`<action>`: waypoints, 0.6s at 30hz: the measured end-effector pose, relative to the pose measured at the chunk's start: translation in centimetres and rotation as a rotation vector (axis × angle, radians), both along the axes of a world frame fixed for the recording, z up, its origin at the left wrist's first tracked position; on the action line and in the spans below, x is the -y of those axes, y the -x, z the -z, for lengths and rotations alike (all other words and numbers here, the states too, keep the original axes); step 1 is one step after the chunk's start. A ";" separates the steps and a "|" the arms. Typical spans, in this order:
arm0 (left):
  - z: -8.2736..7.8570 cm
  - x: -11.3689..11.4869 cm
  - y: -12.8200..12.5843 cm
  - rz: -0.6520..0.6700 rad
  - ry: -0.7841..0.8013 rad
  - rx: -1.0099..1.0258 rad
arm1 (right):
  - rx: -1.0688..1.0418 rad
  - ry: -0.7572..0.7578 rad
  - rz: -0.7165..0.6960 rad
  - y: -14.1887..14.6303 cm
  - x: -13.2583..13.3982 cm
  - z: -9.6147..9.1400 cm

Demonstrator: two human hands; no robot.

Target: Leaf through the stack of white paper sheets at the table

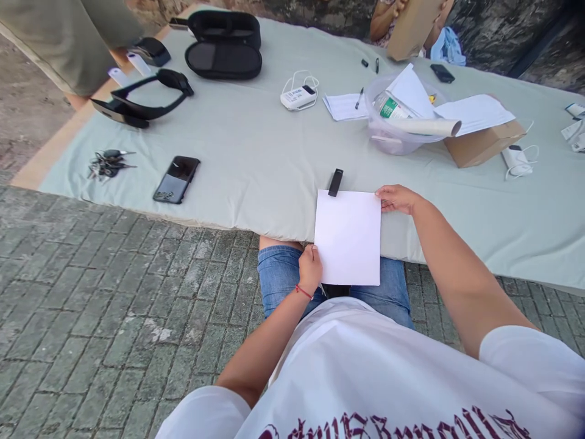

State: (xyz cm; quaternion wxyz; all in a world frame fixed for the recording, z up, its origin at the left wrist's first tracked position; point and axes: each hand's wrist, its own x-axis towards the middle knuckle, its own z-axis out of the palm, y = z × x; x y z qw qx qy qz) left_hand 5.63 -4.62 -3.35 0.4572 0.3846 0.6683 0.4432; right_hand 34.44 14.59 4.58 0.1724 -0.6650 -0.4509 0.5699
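A blank white sheet of paper [348, 238] lies partly on the table's near edge and reaches out over my lap. My left hand [311, 268] pinches its left edge near the lower corner, thumb on top. At the upper right corner, my right hand [397, 199] grips the sheet between thumb and fingers. Just beyond the top edge of the paper, toward its left, is a small black stick-like object [336, 182]; its exact kind I cannot make out.
A cloth-covered table [247, 158] holds a phone [176, 179], keys [109, 164], a black headset [146, 100] and an open black case [223, 46]. Farther right stand a plastic tub [393, 137] with papers and a cardboard box [484, 143]. Another person's hands hold cardboard [414, 27] across the table.
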 end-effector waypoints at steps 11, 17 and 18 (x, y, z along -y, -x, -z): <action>0.7 0.1 -1.5 0.009 -0.036 0.092 | -0.015 -0.189 0.223 2.2 7.6 4.2; 0.2 0.1 -1.6 0.079 -0.071 -0.040 | 0.110 -0.251 0.250 3.1 7.8 4.3; 0.1 0.1 -1.6 0.086 -0.072 -0.050 | 0.135 -0.261 0.250 3.1 7.8 4.4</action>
